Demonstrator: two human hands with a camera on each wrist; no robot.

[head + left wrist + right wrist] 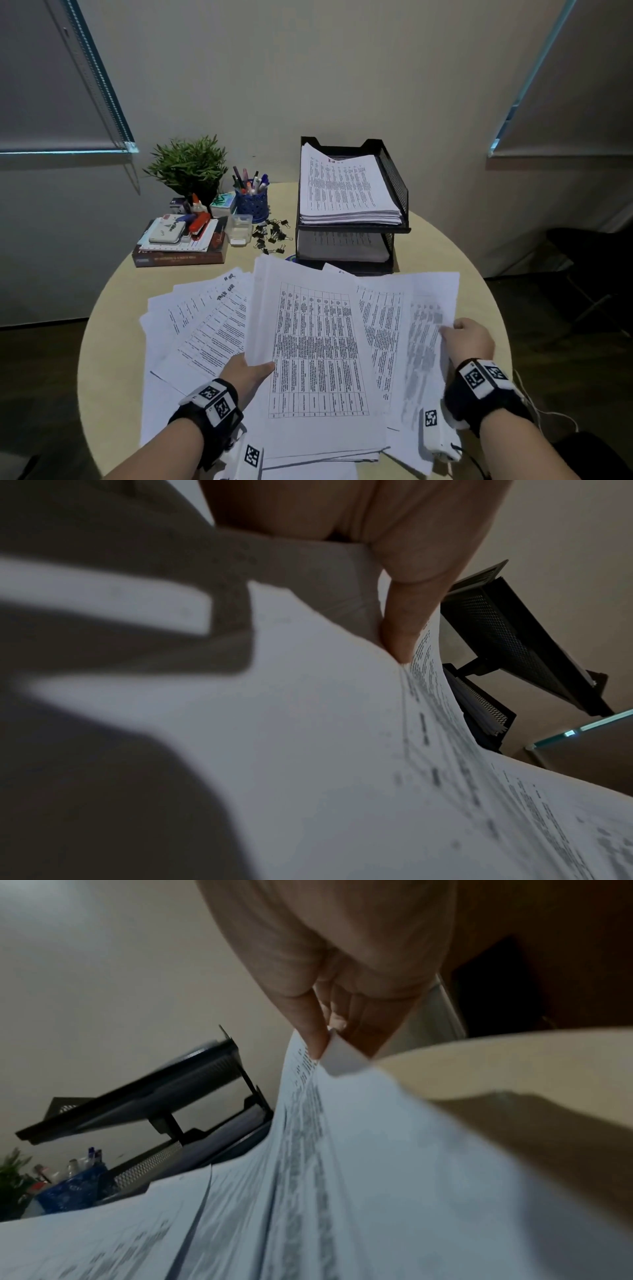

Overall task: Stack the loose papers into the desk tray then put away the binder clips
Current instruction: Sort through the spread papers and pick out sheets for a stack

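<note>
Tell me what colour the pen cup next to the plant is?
The pen cup is blue, with a little lattice pattern of holes. The head view shows it best.

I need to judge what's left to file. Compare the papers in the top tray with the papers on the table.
The top tray papers sit in one squared pile inside the mesh tray; the table papers lie fanned and overlapping. No hand touches the tray pile; the left hand and right hand each hold table sheets. Both show printed tables.

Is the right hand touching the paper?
Touching. In the right wrist view, the right hand pinches the corner of a sheet of paper between thumb and fingers.
</note>
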